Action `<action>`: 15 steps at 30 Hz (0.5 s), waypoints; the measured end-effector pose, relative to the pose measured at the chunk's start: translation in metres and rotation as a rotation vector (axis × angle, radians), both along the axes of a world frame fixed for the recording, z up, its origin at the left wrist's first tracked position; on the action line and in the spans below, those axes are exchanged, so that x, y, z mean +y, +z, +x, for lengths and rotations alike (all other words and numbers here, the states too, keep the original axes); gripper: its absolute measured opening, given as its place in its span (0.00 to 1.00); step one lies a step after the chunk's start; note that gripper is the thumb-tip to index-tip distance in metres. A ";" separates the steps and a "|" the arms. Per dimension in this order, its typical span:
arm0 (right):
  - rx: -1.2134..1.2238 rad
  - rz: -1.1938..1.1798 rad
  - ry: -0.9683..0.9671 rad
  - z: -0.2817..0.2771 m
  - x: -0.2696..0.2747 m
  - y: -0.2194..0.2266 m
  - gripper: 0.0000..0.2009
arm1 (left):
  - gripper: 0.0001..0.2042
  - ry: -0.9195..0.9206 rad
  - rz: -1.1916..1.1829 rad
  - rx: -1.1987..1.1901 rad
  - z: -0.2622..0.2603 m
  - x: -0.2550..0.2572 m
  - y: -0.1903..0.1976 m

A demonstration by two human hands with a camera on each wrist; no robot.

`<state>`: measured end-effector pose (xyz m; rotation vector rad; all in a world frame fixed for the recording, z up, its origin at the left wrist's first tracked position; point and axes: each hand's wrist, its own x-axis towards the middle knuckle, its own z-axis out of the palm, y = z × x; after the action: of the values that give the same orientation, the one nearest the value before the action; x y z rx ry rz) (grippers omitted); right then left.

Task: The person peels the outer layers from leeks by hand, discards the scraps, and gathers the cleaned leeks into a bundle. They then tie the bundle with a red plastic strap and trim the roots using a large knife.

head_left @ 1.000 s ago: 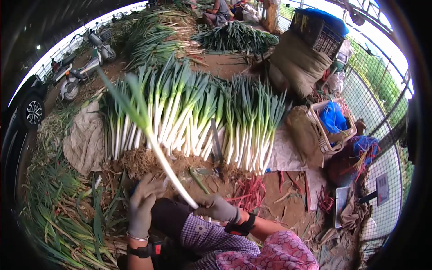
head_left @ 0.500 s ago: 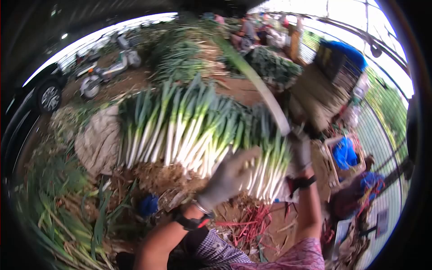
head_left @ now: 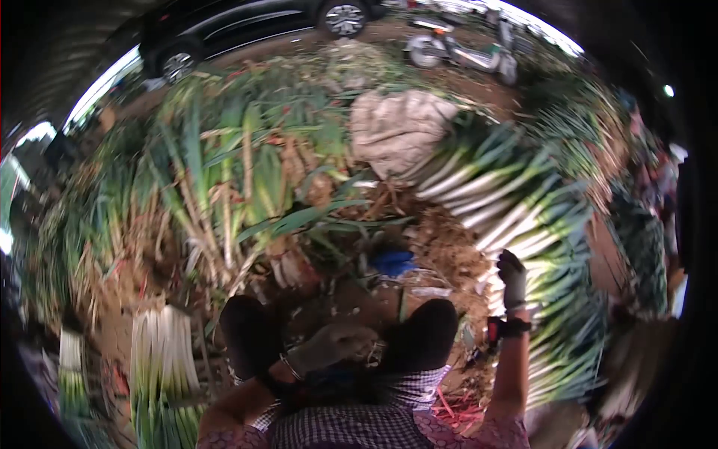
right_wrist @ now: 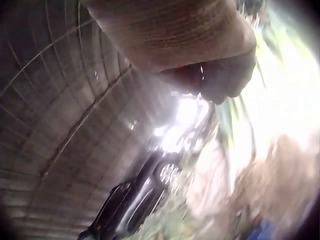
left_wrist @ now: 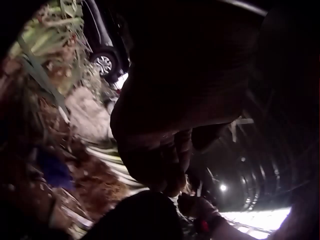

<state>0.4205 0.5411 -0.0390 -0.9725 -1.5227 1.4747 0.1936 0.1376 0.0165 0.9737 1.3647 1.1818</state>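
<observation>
My gloved left hand (head_left: 336,348) is low over the lap between the knees, its fingers loosely bent, with nothing seen in its grasp. In the left wrist view the dark left hand (left_wrist: 180,110) fills much of the picture. My gloved right hand (head_left: 513,280) is beside the long row of leeks (head_left: 516,232), overlapping their white stems. In the right wrist view the right hand (right_wrist: 200,60) has loosely curled fingers, and no leek sticks out of it. The leeks lie side by side, roots toward the person and green tops away.
Loose, untrimmed leeks (head_left: 224,187) spread over the ground at left. Bundled leeks (head_left: 161,352) stand at lower left. A beige cloth (head_left: 400,131) lies by the row's end, a blue scrap (head_left: 393,263) before the knees. A scooter (head_left: 464,52) and black car (head_left: 254,26) are behind.
The head view has turned left. The leek that the right hand gripped and swung over the row is gone from its grasp. The left hand has drawn back over the lap.
</observation>
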 end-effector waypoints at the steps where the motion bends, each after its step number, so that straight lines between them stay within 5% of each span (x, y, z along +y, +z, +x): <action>1: -0.009 0.030 0.242 -0.052 -0.027 0.023 0.14 | 0.13 0.051 -0.004 0.175 -0.009 -0.019 -0.003; 3: -0.095 0.303 0.581 -0.139 -0.075 0.067 0.13 | 0.13 0.096 -0.043 0.284 -0.022 -0.053 0.010; 4: -0.020 0.258 0.716 -0.175 -0.093 0.079 0.14 | 0.13 0.093 -0.084 0.402 -0.032 -0.071 0.014; 8: -0.103 0.223 0.934 -0.278 -0.161 0.105 0.14 | 0.13 0.092 -0.169 0.455 -0.094 -0.124 -0.062; 10: -0.167 0.235 0.955 -0.304 -0.193 0.101 0.15 | 0.14 -0.088 0.367 1.276 -0.132 -0.127 -0.070; 12: -0.220 0.256 0.989 -0.324 -0.212 0.082 0.15 | 0.14 0.033 0.355 1.117 -0.154 -0.124 -0.062; 14: -0.306 0.295 1.045 -0.341 -0.221 0.039 0.15 | 0.13 0.360 0.037 0.416 -0.172 -0.117 -0.059; 15: -0.266 0.199 1.088 -0.345 -0.223 0.021 0.15 | 0.13 0.373 0.038 0.414 -0.179 -0.113 -0.058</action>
<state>0.0751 0.3183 -0.0180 -0.1575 -2.5482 1.8549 0.0150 0.0245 -0.0416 1.0594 1.9218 1.3290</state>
